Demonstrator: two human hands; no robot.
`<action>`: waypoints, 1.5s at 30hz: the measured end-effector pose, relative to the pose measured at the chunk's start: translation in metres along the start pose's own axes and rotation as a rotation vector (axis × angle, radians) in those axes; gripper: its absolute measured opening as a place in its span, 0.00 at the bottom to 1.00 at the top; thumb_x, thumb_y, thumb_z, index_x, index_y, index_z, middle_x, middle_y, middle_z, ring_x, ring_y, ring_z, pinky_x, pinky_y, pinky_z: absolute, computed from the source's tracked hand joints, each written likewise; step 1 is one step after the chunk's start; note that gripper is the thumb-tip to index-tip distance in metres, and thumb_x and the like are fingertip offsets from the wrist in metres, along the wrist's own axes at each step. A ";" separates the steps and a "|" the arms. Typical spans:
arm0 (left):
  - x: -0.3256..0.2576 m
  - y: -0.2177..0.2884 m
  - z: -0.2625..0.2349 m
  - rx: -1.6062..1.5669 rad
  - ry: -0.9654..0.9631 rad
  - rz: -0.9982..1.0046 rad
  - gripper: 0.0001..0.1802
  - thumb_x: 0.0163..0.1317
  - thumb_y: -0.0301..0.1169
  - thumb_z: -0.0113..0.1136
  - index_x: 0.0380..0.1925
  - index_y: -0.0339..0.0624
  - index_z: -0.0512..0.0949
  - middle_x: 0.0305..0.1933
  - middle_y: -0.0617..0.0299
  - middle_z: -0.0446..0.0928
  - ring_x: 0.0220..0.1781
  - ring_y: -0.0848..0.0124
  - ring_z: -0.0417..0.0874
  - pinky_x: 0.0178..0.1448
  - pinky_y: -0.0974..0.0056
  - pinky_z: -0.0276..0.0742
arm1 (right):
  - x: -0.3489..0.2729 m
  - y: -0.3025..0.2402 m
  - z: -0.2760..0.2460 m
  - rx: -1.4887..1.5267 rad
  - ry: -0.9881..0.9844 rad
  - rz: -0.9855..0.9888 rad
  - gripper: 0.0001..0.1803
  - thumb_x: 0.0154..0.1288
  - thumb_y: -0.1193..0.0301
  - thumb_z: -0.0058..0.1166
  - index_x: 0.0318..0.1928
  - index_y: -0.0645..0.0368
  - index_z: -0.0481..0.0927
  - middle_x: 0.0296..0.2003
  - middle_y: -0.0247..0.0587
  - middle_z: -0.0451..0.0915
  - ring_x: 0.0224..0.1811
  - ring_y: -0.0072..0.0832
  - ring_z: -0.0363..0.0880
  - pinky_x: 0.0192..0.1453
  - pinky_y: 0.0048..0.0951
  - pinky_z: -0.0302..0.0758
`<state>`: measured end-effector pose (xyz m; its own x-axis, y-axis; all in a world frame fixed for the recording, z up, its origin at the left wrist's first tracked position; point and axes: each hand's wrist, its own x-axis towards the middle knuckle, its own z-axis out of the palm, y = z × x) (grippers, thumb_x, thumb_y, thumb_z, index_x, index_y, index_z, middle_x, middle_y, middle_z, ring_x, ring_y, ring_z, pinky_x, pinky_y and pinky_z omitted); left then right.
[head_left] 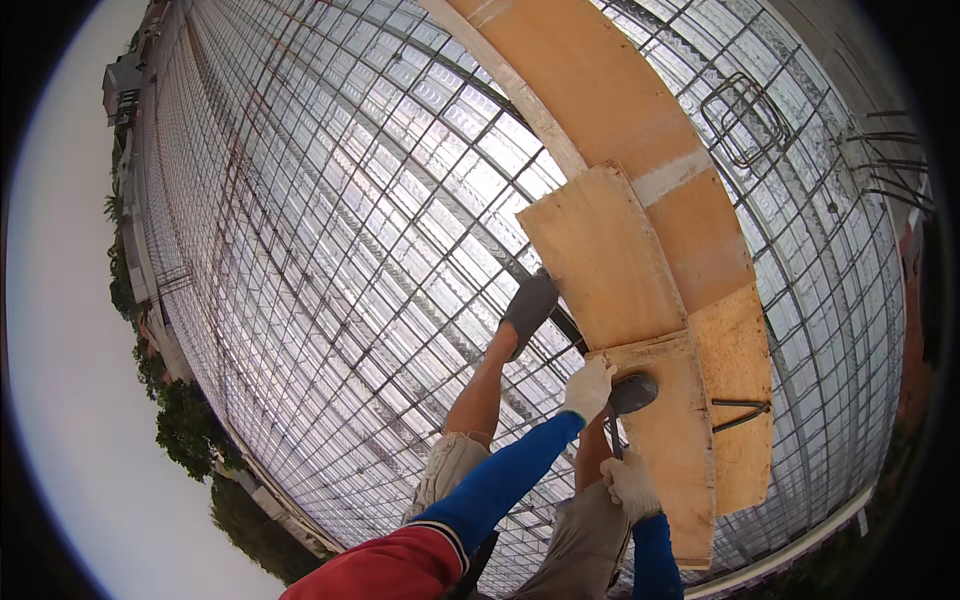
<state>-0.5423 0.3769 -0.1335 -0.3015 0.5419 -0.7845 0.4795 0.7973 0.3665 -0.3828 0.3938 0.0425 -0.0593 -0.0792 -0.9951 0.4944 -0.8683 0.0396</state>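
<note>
My left hand, in a white glove with a blue sleeve, grips the near corner of a plywood board that lies on the rebar mesh. Just below it, my gloved right hand is closed around a thin dark metal tool that points up toward the left hand. One dark shoe rests on that board beside the left hand. The other shoe stands on the mesh to the left, next to a second plywood sheet.
A long curved run of plywood stretches away over the mesh. A bent rebar piece lies on the right-hand board. A rebar stirrup lies at upper right. Loose bar ends stick out at far right. The slab edge and trees lie left.
</note>
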 end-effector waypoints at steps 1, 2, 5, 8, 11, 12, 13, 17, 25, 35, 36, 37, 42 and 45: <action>0.001 0.004 -0.021 -0.065 0.024 -0.008 0.21 0.79 0.48 0.55 0.48 0.39 0.80 0.48 0.39 0.86 0.51 0.39 0.87 0.54 0.39 0.81 | -0.005 -0.009 0.010 0.030 -0.012 0.001 0.10 0.62 0.68 0.59 0.36 0.62 0.75 0.22 0.36 0.77 0.19 0.24 0.73 0.22 0.33 0.68; 0.002 0.004 -0.044 -0.083 0.048 -0.009 0.21 0.79 0.48 0.55 0.49 0.39 0.79 0.47 0.39 0.86 0.52 0.39 0.87 0.54 0.40 0.81 | -0.011 -0.018 0.019 -0.053 0.001 -0.036 0.10 0.62 0.69 0.59 0.37 0.62 0.76 0.23 0.37 0.77 0.19 0.24 0.73 0.22 0.33 0.68; 0.002 0.007 -0.114 -0.180 0.085 0.053 0.23 0.79 0.50 0.54 0.50 0.39 0.78 0.45 0.40 0.85 0.51 0.38 0.86 0.55 0.41 0.79 | -0.013 -0.012 0.039 -0.231 0.157 -0.239 0.11 0.63 0.69 0.60 0.39 0.63 0.77 0.23 0.38 0.77 0.20 0.26 0.75 0.23 0.33 0.69; 0.021 -0.008 -0.185 -0.304 0.009 0.009 0.25 0.79 0.52 0.51 0.51 0.39 0.78 0.45 0.40 0.85 0.52 0.38 0.85 0.57 0.41 0.78 | 0.012 -0.021 0.046 -0.288 0.319 -0.482 0.11 0.64 0.70 0.60 0.42 0.65 0.77 0.24 0.41 0.77 0.22 0.29 0.77 0.26 0.35 0.71; 0.031 -0.047 -0.261 -0.282 -0.073 0.030 0.26 0.78 0.52 0.51 0.52 0.39 0.81 0.51 0.40 0.86 0.55 0.41 0.86 0.61 0.43 0.78 | -0.050 -0.110 0.072 -0.263 0.341 -0.269 0.11 0.64 0.71 0.60 0.43 0.64 0.78 0.23 0.39 0.76 0.22 0.29 0.76 0.26 0.35 0.71; 0.047 -0.068 -0.284 -0.289 -0.070 0.052 0.26 0.77 0.52 0.52 0.52 0.40 0.81 0.51 0.40 0.86 0.55 0.41 0.86 0.61 0.43 0.78 | -0.058 -0.136 0.085 -0.281 0.383 -0.237 0.10 0.65 0.71 0.60 0.43 0.63 0.79 0.22 0.36 0.75 0.20 0.26 0.73 0.24 0.33 0.69; 0.057 -0.092 -0.307 -0.377 -0.066 0.097 0.25 0.77 0.52 0.54 0.50 0.39 0.82 0.48 0.41 0.85 0.53 0.42 0.86 0.59 0.46 0.78 | -0.062 -0.161 0.099 -0.290 0.425 -0.211 0.09 0.65 0.72 0.60 0.43 0.61 0.79 0.20 0.33 0.74 0.18 0.23 0.71 0.21 0.32 0.67; 0.053 -0.125 -0.443 -0.590 -0.089 -0.098 0.21 0.73 0.47 0.59 0.34 0.38 0.84 0.29 0.57 0.81 0.34 0.64 0.83 0.44 0.58 0.77 | -0.067 -0.210 0.123 -0.359 0.427 -0.258 0.07 0.66 0.71 0.59 0.41 0.61 0.79 0.21 0.33 0.75 0.18 0.22 0.71 0.21 0.32 0.66; 0.011 -0.209 -0.596 -0.758 0.024 -0.289 0.17 0.75 0.42 0.63 0.38 0.38 0.83 0.29 0.68 0.79 0.31 0.74 0.75 0.40 0.65 0.72 | -0.078 -0.312 0.170 -0.487 0.572 -0.555 0.10 0.67 0.68 0.58 0.40 0.64 0.78 0.22 0.34 0.74 0.20 0.22 0.71 0.24 0.31 0.66; -0.009 -0.194 -0.581 -0.805 0.055 -0.500 0.19 0.71 0.45 0.60 0.30 0.39 0.78 0.28 0.68 0.73 0.31 0.75 0.70 0.36 0.62 0.67 | -0.109 -0.376 0.183 -0.008 0.371 -0.058 0.08 0.70 0.69 0.58 0.35 0.58 0.76 0.23 0.34 0.75 0.19 0.24 0.70 0.21 0.32 0.67; -0.007 -0.188 -0.585 -0.829 0.054 -0.512 0.19 0.71 0.45 0.60 0.30 0.39 0.78 0.28 0.67 0.74 0.31 0.75 0.70 0.37 0.63 0.67 | -0.107 -0.378 0.188 0.045 0.365 -0.035 0.08 0.71 0.70 0.58 0.33 0.55 0.75 0.23 0.34 0.74 0.18 0.24 0.68 0.21 0.32 0.66; -0.002 -0.183 -0.591 -0.852 0.051 -0.521 0.20 0.71 0.45 0.60 0.30 0.39 0.78 0.28 0.67 0.74 0.31 0.75 0.71 0.37 0.63 0.67 | -0.101 -0.372 0.188 0.142 0.320 -0.023 0.08 0.71 0.71 0.58 0.33 0.55 0.75 0.23 0.34 0.74 0.19 0.25 0.69 0.22 0.32 0.68; 0.041 -0.126 -0.665 -0.922 0.063 -0.507 0.18 0.74 0.45 0.57 0.30 0.44 0.77 0.25 0.72 0.71 0.26 0.78 0.68 0.31 0.67 0.63 | -0.049 -0.376 0.179 0.239 0.220 0.170 0.07 0.71 0.74 0.57 0.33 0.57 0.77 0.24 0.36 0.75 0.20 0.29 0.73 0.26 0.33 0.73; 0.075 -0.056 -0.748 -1.081 0.069 -0.400 0.16 0.77 0.42 0.57 0.29 0.48 0.75 0.23 0.75 0.67 0.22 0.81 0.64 0.26 0.69 0.59 | -0.051 -0.427 0.184 0.130 0.194 0.213 0.05 0.71 0.74 0.57 0.35 0.60 0.80 0.24 0.36 0.76 0.21 0.29 0.73 0.26 0.33 0.72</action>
<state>-1.2083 0.5722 0.1617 -0.3330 0.1857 -0.9245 -0.6064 0.7087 0.3607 -0.7509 0.6784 0.0933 0.2067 -0.1822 -0.9613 0.3618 -0.8986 0.2481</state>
